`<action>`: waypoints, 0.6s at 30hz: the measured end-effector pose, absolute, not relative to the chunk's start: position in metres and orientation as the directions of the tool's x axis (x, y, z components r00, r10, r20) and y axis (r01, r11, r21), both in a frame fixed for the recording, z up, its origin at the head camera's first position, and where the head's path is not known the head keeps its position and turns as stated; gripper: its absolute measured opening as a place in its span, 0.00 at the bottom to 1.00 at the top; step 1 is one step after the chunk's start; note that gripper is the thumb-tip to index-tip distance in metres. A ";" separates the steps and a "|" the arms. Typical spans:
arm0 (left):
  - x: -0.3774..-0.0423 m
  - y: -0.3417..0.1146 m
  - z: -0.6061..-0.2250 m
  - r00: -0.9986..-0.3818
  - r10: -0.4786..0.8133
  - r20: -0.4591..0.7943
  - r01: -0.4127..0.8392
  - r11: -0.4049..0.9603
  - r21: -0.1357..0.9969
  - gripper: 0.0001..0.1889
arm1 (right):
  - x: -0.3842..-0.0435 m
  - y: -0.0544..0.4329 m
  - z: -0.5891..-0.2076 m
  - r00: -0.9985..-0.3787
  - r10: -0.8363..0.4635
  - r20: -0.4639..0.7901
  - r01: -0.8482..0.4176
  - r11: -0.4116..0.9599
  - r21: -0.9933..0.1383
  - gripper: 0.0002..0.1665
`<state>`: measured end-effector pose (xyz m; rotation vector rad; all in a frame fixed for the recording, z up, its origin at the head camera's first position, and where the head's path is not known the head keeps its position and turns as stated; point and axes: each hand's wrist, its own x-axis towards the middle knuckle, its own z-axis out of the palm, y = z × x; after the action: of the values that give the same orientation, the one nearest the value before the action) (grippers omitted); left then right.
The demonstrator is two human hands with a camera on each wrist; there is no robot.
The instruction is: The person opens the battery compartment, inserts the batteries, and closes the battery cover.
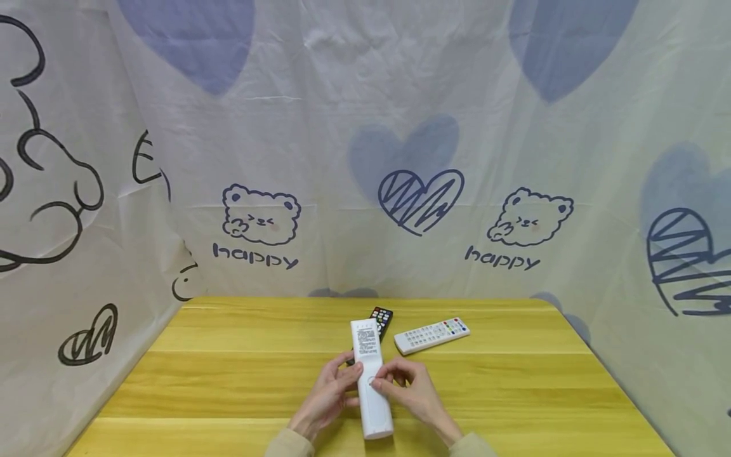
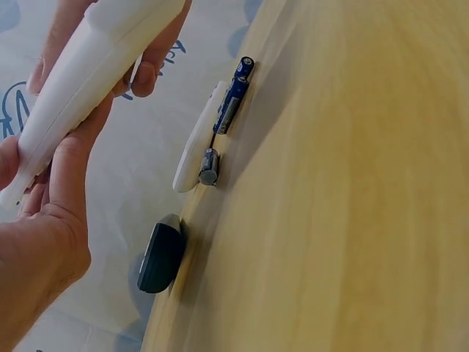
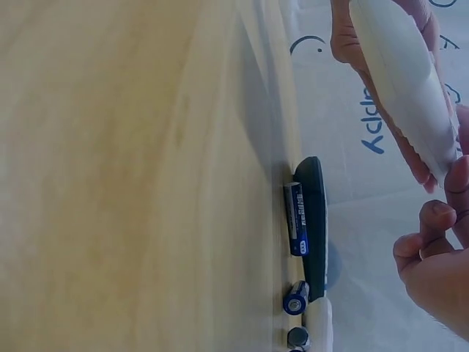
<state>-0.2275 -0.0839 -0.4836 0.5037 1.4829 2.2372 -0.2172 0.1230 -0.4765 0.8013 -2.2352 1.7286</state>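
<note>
A white remote control (image 1: 374, 411) is held up over the table with its printed back turned up. My left hand (image 1: 330, 390) grips its left side, thumb along the edge and fingers behind it. My right hand (image 1: 414, 388) has curled fingers, with thumb and index fingertips together at a round mark midway along the remote's back. In the left wrist view the white remote (image 2: 80, 81) is seen side-on between both hands. Its button side is turned away from the head view.
Beyond the held remote lies a black remote (image 1: 381, 317), partly covered by it. To its right rests another white remote (image 1: 432, 335) with coloured buttons. Several batteries (image 2: 231, 105) lie on the wooden table (image 1: 228, 355), and a printed cloth (image 1: 342, 82) hangs behind.
</note>
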 end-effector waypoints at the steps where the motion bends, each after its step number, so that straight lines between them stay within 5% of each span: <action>1: -0.228 -0.084 -0.484 -0.851 0.519 0.074 -0.134 -0.351 0.927 0.35 | -0.217 0.123 -0.477 -0.836 -0.287 0.468 -0.525 0.165 -0.835 0.02; 18: -0.225 -0.095 -0.479 -0.881 0.473 -0.010 -0.193 -0.340 0.920 0.31 | -0.216 0.140 -0.478 -0.903 -0.210 0.374 -0.407 0.144 -0.902 0.08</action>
<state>-0.2254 -0.0948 -0.4787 0.3642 1.4940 2.2519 -0.2157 0.1398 -0.4777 0.6141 -2.2510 1.8585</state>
